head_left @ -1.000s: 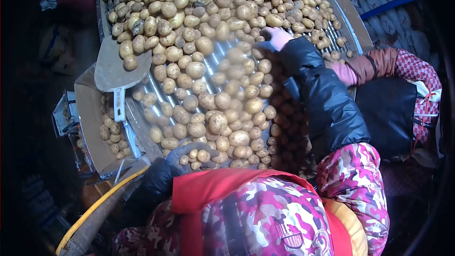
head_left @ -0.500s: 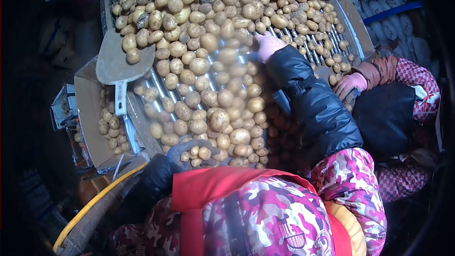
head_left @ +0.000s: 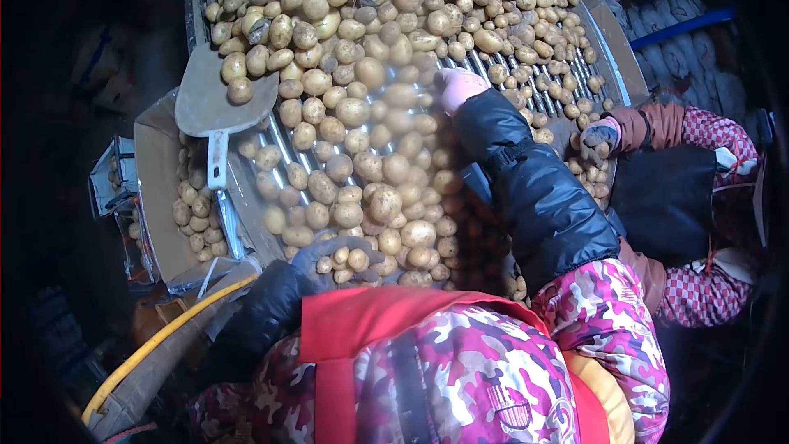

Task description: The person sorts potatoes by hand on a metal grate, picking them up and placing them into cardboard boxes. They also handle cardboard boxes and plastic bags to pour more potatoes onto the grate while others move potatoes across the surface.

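Observation:
Potatoes of many sizes cover a sloping bed of metal rollers. Low on the left, my left hand in a grey glove is curled around several small potatoes, close to the red apron front. My right hand, in a glove with a pink back, reaches out over the middle of the rollers beside the potatoes. Its fingers point left and are mostly hidden, so I cannot see whether they grip anything. A smeared patch blurs the potatoes left of it.
A flat scoop lies at the bed's left edge with a potato on it. Below it stands a cardboard box holding potatoes. A co-worker's gloved hand works at the right edge. A yellow hose curves along the lower left.
My right hand has shifted slightly left and down. My left hand stays curled around the small potatoes. The co-worker's hand has turned, and a second sleeve shows below it.

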### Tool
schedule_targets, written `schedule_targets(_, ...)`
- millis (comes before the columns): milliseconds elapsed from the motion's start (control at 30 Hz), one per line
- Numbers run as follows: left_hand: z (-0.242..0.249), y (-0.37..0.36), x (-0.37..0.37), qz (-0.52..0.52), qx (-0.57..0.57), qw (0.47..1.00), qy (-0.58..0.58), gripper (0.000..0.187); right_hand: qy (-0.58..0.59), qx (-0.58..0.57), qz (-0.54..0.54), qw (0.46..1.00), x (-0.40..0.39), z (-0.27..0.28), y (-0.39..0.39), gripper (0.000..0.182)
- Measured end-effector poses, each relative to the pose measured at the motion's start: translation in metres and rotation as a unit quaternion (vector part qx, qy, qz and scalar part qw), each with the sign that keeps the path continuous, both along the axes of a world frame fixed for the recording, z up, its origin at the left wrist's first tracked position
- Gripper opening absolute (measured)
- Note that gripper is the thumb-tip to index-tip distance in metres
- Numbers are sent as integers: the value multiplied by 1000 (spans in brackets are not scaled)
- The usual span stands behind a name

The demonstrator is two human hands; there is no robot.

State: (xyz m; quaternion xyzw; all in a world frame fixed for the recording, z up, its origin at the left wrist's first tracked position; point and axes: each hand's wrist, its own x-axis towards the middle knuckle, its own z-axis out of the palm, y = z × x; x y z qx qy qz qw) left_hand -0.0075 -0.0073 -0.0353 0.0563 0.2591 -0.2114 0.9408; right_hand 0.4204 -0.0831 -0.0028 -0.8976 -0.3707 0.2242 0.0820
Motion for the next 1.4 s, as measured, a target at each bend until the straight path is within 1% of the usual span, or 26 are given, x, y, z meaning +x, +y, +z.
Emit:
schedule_targets(33,8,-2,3,11,16,1000,10,42,-31,-4,19,999,-1,-1,-3,28)
schedule_targets(133,29,-7,10,28,40,999,25,45,-18,13,3,1000,-1,-1,-5,28)
schedule_targets(233,35,-3,11,29,23,999,13,44,41,82,-22,996,3,-6,-14,34)
schedule_targets(267,35,-3,11,30,18,999,8,44,48,83,5,995,7,-9,-19,38)
schedule_targets(333,35,-6,9,28,33,999,4,44,117,110,-42,986,-1,2,-27,40)
schedule_targets(367,37,-6,8,25,54,998,5,44,93,154,-22,983,-3,-1,-31,40)
schedule_targets(433,50,-5,11,18,86,996,-5,44,31,183,21,982,-1,-10,-37,37)
schedule_targets(467,41,-5,9,35,51,998,-32,45,2,197,41,980,-1,-15,-40,36)
schedule_targets(533,21,-6,4,65,8,995,-75,46,-67,153,108,980,-11,0,-35,26)
schedule_targets(567,15,-5,0,67,52,993,-80,45,-97,89,128,983,-16,4,-26,28)
schedule_targets(600,23,-7,-3,63,139,985,-81,45,-121,24,151,981,-23,4,-16,33)
schedule_targets(633,33,-11,-9,57,228,969,-81,46,-100,2,139,985,-32,7,-7,35)
schedule_targets(667,39,-12,-9,57,282,955,-66,46,-74,-25,127,989,-37,10,0,37)
schedule_targets(700,39,-12,-7,62,313,946,-54,48,-80,-34,158,984,-36,10,4,38)
schedule_targets(767,20,-6,-9,104,187,977,18,45,-96,-39,198,975,-32,7,2,42)
schedule_targets(800,6,0,-12,127,82,988,27,44,-99,-37,216,971,-26,-4,1,45)
schedule_targets(867,-22,-3,-22,156,98,982,-29,34,-108,-46,246,962,-24,-9,1,47)
schedule_targets(900,-24,-5,-22,167,133,977,-29,33,-113,-31,249,961,-20,-14,-1,48)
schedule_targets(1000,-10,-15,-31,189,312,930,-42,31,-100,-37,259,960,-21,-14,1,46)
schedule_targets(1033,-8,-18,-38,223,270,935,-48,24,-119,-60,282,950,-21,-14,4,44)
schedule_targets(1100,11,-23,-55,200,383,902,-15,7,-152,-89,332,927,-18,-21,9,42)
schedule_targets(1133,20,-26,-63,184,437,881,6,7,-165,-97,357,914,-13,-27,9,41)
schedule_targets(1167,12,-28,-85,214,336,917,31,10,-175,-83,386,902,-6,-32,8,36)
schedule_targets(1233,7,-36,-128,268,267,920,100,11,-190,-67,411,889,3,-43,6,32)
schedule_targets(1300,2,-45,-177,327,245,896,175,13,-215,-84,416,880,5,-53,9,36)
schedule_targets(1400,-12,-59,-248,417,241,825,295,18,-222,-85,437,868,12,-59,11,39)
